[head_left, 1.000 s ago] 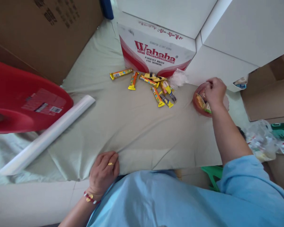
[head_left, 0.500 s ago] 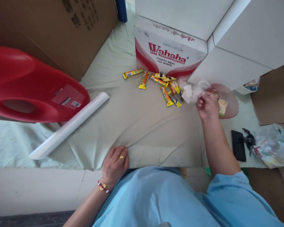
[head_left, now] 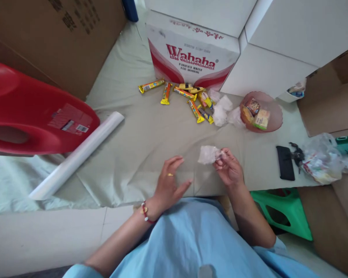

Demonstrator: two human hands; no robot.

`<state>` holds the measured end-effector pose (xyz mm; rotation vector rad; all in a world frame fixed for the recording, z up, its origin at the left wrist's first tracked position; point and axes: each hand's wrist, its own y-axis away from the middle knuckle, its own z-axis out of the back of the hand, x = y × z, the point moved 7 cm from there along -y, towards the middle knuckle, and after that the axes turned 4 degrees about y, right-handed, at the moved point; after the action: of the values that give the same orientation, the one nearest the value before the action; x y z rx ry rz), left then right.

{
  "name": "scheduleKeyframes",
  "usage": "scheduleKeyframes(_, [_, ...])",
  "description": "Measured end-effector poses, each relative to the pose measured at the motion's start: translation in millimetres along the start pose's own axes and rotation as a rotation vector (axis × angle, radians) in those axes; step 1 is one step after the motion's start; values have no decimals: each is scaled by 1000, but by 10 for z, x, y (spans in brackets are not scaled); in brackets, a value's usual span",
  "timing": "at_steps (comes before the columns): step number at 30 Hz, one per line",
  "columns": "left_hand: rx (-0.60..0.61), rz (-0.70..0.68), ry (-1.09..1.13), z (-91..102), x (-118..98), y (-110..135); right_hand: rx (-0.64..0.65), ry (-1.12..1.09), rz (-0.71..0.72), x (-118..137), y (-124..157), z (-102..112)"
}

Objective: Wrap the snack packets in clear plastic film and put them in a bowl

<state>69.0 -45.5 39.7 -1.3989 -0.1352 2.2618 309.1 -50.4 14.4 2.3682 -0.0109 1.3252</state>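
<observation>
My right hand (head_left: 228,166) pinches a small white packet in clear, crinkled plastic (head_left: 208,154) by its right end, above the cloth in front of me. Just left of it, my left hand (head_left: 171,183) has its thumb and fingers apart and holds nothing. Similar white packets (head_left: 221,112) lie bunched beside a pink translucent bowl (head_left: 275,122), which has a few wrapped snacks (head_left: 261,119) inside. Yellow-wrapped snack bars (head_left: 195,111) are scattered farther left, in front of the Wahaha carton (head_left: 193,63).
On the left stand a red jug (head_left: 37,104) and a cardboard box (head_left: 55,42), with a white roll (head_left: 78,156) lying before them. At right are a black phone (head_left: 285,163), keys (head_left: 297,155) and a plastic bag (head_left: 321,158). A green stool (head_left: 300,220) stands below the table edge.
My right hand has come back from beside the bowl toward me with a white packet. My left hand has lifted off the table edge, moved right and spread its fingers. The view has shifted slightly.
</observation>
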Motion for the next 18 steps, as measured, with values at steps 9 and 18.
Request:
scheduleKeyframes(9, [263, 141, 266, -322, 56, -328, 142, 245, -22, 17, 122, -4])
scheduleKeyframes(18, [102, 256, -52, 148, 472, 3, -311, 1387, 505, 972, -977, 507])
